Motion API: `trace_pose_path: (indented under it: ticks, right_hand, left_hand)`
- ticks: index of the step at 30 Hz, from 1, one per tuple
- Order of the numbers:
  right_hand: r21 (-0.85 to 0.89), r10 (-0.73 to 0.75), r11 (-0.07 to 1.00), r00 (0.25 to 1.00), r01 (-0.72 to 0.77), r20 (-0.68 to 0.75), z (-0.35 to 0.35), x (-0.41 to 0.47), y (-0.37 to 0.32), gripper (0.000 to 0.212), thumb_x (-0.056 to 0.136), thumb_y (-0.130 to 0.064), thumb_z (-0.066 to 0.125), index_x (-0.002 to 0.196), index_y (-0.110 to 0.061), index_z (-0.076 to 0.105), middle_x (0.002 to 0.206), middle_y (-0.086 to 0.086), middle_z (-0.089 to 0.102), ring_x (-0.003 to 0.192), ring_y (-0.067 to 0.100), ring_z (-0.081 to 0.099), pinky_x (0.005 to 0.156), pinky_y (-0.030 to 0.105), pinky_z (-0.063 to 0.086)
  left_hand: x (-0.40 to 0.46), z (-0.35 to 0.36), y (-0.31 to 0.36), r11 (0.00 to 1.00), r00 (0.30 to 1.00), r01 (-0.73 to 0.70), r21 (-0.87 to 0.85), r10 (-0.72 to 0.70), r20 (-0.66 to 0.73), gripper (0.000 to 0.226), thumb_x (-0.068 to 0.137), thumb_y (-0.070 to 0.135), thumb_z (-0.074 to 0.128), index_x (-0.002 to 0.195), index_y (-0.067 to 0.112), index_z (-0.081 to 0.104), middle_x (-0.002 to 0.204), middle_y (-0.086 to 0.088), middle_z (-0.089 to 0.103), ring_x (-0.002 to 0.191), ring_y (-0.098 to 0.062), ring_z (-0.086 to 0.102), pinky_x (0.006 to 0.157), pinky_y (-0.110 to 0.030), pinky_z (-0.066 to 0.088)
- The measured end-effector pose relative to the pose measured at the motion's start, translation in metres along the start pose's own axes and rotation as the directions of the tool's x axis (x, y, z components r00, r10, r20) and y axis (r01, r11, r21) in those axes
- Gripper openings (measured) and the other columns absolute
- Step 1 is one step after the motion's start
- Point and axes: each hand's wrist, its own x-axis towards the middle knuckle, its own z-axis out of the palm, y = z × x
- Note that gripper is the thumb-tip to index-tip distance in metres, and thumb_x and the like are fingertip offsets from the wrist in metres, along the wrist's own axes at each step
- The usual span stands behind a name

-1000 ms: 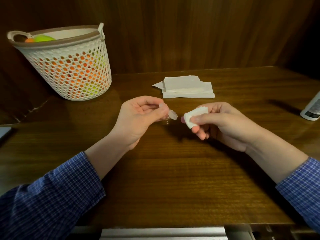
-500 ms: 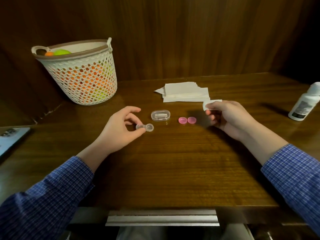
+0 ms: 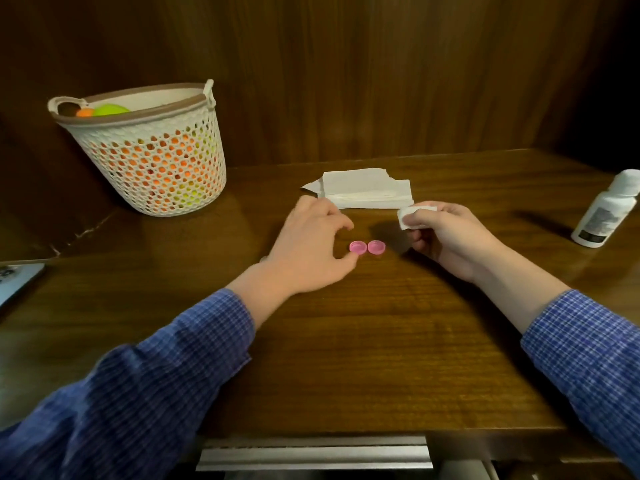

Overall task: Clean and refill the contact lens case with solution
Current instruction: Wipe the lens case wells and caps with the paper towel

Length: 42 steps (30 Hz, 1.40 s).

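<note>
My left hand (image 3: 311,251) fingers spread, curved over dark wooden bench (image 3: 346,341), thumb touching left of two round pink plastic caps (image 3: 367,247); right hand (image 3: 450,237) fingers pinch small folded white tissue (image 3: 408,213)

Around the two pink caps (image 3: 367,247) the table (image 3: 346,341) is bare toward the near edge. Behind them lie tissues (image 3: 367,192), far left a basket (image 3: 156,161), far right a bottle (image 3: 606,213). The left hand (image 3: 311,247) perhaps covers something.

We record two pink round caps (image 3: 367,247) lying side by side, touching, on the table. A white solution bottle (image 3: 606,212) stands tilted at far right, well apart.
</note>
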Motion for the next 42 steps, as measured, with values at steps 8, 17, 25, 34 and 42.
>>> trace_pose_path:
  ticks: [8, 17, 25, 34, 42]
  right_hand:
    - [-0.022, 0.023, 0.999, 1.000, -0.023, 0.014, 0.002, 0.006, 0.003, 0.025, 0.086, -0.008, 0.075, 0.109, -0.015, 0.068, 0.083, 0.007, 0.067, 0.056, 0.008, 0.060, 0.052, 0.022, 0.052]
    - [-0.259, -0.015, 0.961, 0.949, 0.101, 0.315, 0.012, -0.011, 0.000, 0.018, 0.093, -0.014, 0.069, 0.080, -0.019, 0.079, 0.078, 0.005, 0.072, 0.065, 0.010, 0.060, 0.060, 0.025, 0.050]
    - [-0.368, -0.094, 0.884, 0.881, 0.288, 0.464, 0.022, -0.031, -0.003, 0.014, 0.091, -0.022, 0.074, 0.078, -0.021, 0.077, 0.077, 0.004, 0.069, 0.066, 0.010, 0.060, 0.059, 0.020, 0.050]
    - [-0.284, -0.211, 0.895, 0.887, 0.345, 0.410, 0.020, -0.029, 0.001, 0.008, 0.086, -0.011, 0.079, 0.085, -0.018, 0.082, 0.080, 0.008, 0.077, 0.071, 0.014, 0.072, 0.061, 0.021, 0.056]
    - [-0.297, -0.262, 0.885, 0.910, 0.359, 0.321, 0.024, -0.030, 0.006, 0.012, 0.086, -0.010, 0.077, 0.075, -0.016, 0.081, 0.074, 0.007, 0.075, 0.066, 0.012, 0.069, 0.059, 0.020, 0.055]
  left_hand:
    - [0.021, 0.014, -0.006, 0.994, 0.998, -0.051, 0.101, 0.045, 0.054, 0.030, 0.093, 0.054, 0.060, 0.103, 0.033, 0.077, 0.121, 0.006, 0.059, 0.117, -0.014, 0.040, 0.093, -0.031, 0.029]
    - [-0.004, -0.006, 0.009, 0.988, 0.999, -0.032, -0.153, 0.027, -0.035, 0.017, 0.087, 0.039, 0.076, 0.101, 0.031, 0.075, 0.095, 0.018, 0.068, 0.095, -0.005, 0.059, 0.095, -0.031, 0.046]
    - [-0.023, -0.003, 0.018, 0.888, 0.991, -0.085, -0.452, 0.026, -0.134, 0.025, 0.082, 0.014, 0.082, 0.105, 0.023, 0.079, 0.087, 0.013, 0.074, 0.088, -0.008, 0.070, 0.077, -0.016, 0.057]
    - [-0.020, -0.001, 0.013, 0.694, 0.997, 0.045, -0.718, -0.080, -0.016, 0.030, 0.084, 0.008, 0.084, 0.110, 0.022, 0.080, 0.098, 0.008, 0.078, 0.093, -0.016, 0.075, 0.077, -0.028, 0.064]
    - [-0.017, -0.001, 0.015, 0.645, 0.997, 0.061, -0.762, -0.076, 0.015, 0.035, 0.087, 0.008, 0.080, 0.121, 0.014, 0.077, 0.112, 0.003, 0.076, 0.104, -0.013, 0.074, 0.085, -0.029, 0.063]
